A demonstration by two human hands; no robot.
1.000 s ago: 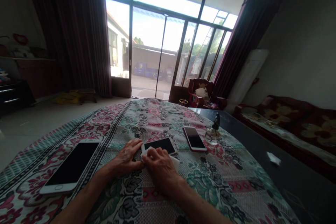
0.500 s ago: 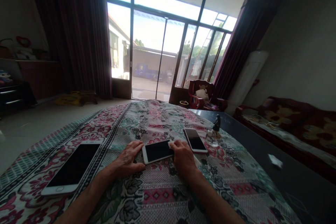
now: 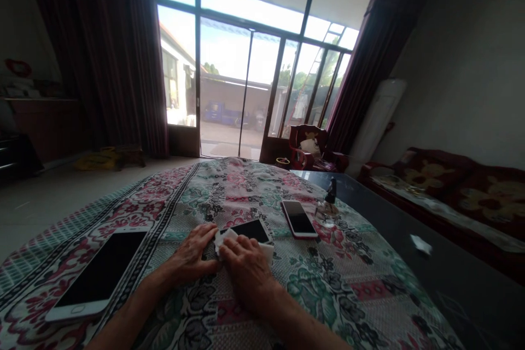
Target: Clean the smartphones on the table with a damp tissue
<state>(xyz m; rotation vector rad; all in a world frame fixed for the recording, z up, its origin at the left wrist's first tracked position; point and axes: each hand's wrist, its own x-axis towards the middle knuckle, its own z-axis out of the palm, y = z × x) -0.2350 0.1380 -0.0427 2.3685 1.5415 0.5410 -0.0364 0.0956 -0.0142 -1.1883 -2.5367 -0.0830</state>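
A white smartphone [image 3: 255,231] with a dark screen lies in the middle of the patterned tablecloth. My left hand [image 3: 196,251] steadies its left end, thumb and fingers spread around that edge. My right hand [image 3: 246,265] presses a white tissue [image 3: 225,238] onto the left part of the screen, and covers much of the phone. Part of the tissue sticks out beyond the right side of the hand. To the left lies a larger-looking white phone [image 3: 100,268], screen up. Another phone [image 3: 298,219] rests just right of the middle one, beside a clear spray bottle [image 3: 327,212] with a black nozzle.
The flowered cloth [image 3: 315,290] covers the table. At its right is a dark glossy surface [image 3: 394,268] bearing a crumpled white scrap [image 3: 421,244]. Beyond stand a red armchair [image 3: 309,147], a sofa [image 3: 451,180] and a glass door [image 3: 225,93].
My right hand has slid left across the phone with the tissue, from its right end to its left. My left hand stays at the left end. The view has shifted slightly.
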